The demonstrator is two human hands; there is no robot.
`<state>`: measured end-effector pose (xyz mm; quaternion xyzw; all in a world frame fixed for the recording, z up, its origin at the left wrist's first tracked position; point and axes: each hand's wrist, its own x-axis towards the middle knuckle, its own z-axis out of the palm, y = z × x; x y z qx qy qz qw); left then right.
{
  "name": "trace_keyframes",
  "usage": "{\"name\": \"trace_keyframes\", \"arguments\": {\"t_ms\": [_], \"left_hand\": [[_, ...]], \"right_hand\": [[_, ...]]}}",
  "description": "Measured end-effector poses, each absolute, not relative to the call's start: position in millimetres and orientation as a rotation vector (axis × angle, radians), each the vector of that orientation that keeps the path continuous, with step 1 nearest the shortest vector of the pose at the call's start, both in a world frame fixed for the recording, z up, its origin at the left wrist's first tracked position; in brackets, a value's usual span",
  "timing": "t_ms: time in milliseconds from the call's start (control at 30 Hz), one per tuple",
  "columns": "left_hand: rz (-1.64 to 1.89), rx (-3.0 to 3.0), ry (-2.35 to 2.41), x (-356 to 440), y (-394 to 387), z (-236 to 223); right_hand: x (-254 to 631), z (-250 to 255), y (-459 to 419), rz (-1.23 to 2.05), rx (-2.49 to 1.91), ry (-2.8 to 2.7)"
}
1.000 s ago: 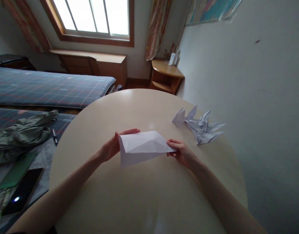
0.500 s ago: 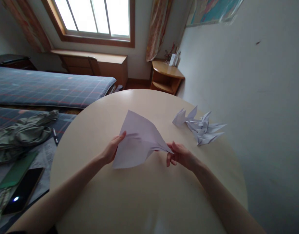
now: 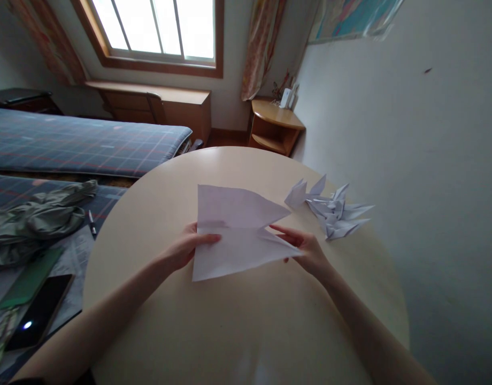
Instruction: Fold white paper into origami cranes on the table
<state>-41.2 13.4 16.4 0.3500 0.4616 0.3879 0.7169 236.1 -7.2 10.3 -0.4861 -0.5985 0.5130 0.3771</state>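
A sheet of white paper [image 3: 233, 246] is spread between my hands above the round table, creased across its middle, with two pointed corners on its right side. My left hand [image 3: 187, 246] grips its left edge, thumb on top and the other fingers hidden beneath. At the right, my right hand [image 3: 304, 251] is at the lower pointed corner, its fingers reaching behind the gap between the two points; part of them is hidden by the paper. Several folded white paper figures [image 3: 334, 211] lie bunched together beyond my right hand.
The round cream table [image 3: 230, 331] stands against the white wall [image 3: 442, 176] on the right. To the left are a plaid mattress [image 3: 85, 144], a crumpled green garment [image 3: 49, 219], a pen [image 3: 92, 222] and a phone [image 3: 41, 313]. A corner shelf [image 3: 276, 113] stands behind.
The paper was folded over lengthwise and has opened out, now turned flatter toward me. My left thumb has moved from behind onto its face. My right fingers have shifted into the gap.
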Motion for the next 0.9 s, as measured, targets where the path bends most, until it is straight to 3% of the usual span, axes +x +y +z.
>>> {"name": "trace_keyframes", "arguments": {"t_ms": [133, 233, 600, 900], "left_hand": [[0.809, 0.822, 1.01, -39, 10, 14], [0.797, 0.852, 1.038, -37, 8, 13], [0.941, 1.175, 1.149, -29, 1, 13], [0.945, 1.534, 1.192, -30, -1, 0]], "right_hand": [[229, 5, -5, 0.925, -1.311, -1.702], [225, 4, -6, 0.829, -1.224, -1.854], [201, 1, -22, 1.356, -1.01, -1.642], [199, -3, -27, 1.27, -0.998, -1.605]]}}
